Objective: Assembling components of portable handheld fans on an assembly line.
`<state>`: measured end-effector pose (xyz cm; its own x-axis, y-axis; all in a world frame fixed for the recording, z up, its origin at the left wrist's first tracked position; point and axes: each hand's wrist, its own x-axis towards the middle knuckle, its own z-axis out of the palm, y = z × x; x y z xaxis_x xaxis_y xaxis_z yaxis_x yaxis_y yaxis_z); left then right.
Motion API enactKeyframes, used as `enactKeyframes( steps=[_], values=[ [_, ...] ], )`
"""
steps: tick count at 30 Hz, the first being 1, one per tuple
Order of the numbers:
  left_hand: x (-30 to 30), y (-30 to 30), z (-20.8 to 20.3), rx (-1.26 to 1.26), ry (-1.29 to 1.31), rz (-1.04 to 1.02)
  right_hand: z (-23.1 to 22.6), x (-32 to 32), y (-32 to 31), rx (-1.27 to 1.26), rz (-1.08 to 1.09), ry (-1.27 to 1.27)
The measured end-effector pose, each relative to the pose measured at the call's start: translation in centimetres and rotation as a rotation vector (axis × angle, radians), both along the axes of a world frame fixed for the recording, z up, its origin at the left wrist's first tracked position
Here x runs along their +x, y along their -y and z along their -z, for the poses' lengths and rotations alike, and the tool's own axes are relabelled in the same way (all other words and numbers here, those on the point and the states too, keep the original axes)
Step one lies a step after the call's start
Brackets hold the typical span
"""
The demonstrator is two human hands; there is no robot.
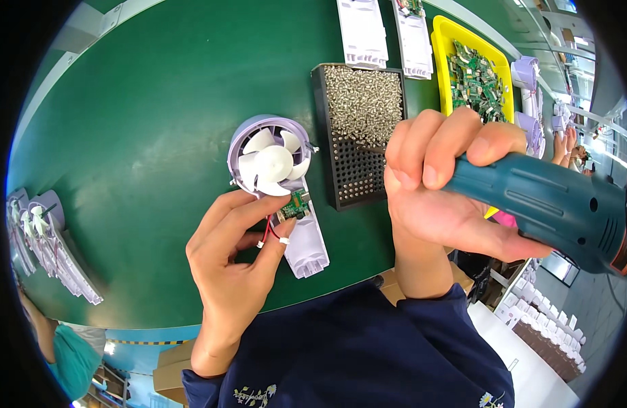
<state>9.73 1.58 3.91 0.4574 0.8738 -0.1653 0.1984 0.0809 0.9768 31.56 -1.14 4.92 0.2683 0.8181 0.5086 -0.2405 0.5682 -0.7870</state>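
Observation:
A small handheld fan with a pale lilac housing (307,248) lies on the table, its white blades (273,162) facing up. My left hand (232,251) is closed at the housing, thumb and index finger on a small green circuit board (295,206) that sits at the top of the handle. Red and black wires with a white connector (284,241) hang by the thumb. My right hand (443,183) grips a teal electric screwdriver (545,204). Its thin bit points left over the black screw tray (332,170), where screws lie heaped at the far end and others stand in holes.
Two white housing pieces (363,30) lie beyond the tray. A yellow bin (441,64) of circuit boards stands at the far right. More fan housings (62,251) are stacked at the left edge, near another person's teal sleeve (75,360). Other people's hands (564,146) show at far right.

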Motion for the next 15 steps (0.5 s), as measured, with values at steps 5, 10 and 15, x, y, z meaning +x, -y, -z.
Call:
enactKeyframes(
  steps=[5,10,15],
  values=[
    [-0.6,-0.2,-0.1,-0.012,-0.023,0.0,0.7,-1.0,-0.1,0.016,-0.013,0.063],
    [-1.8,-0.2,-0.4,-0.066,-0.004,0.024,-0.2,-2.6,0.3,-0.008,0.042,0.066],
    [-2.2,0.0,-0.5,-0.073,0.005,0.01,-1.8,-3.2,0.8,0.023,0.052,-0.027]
  ],
)
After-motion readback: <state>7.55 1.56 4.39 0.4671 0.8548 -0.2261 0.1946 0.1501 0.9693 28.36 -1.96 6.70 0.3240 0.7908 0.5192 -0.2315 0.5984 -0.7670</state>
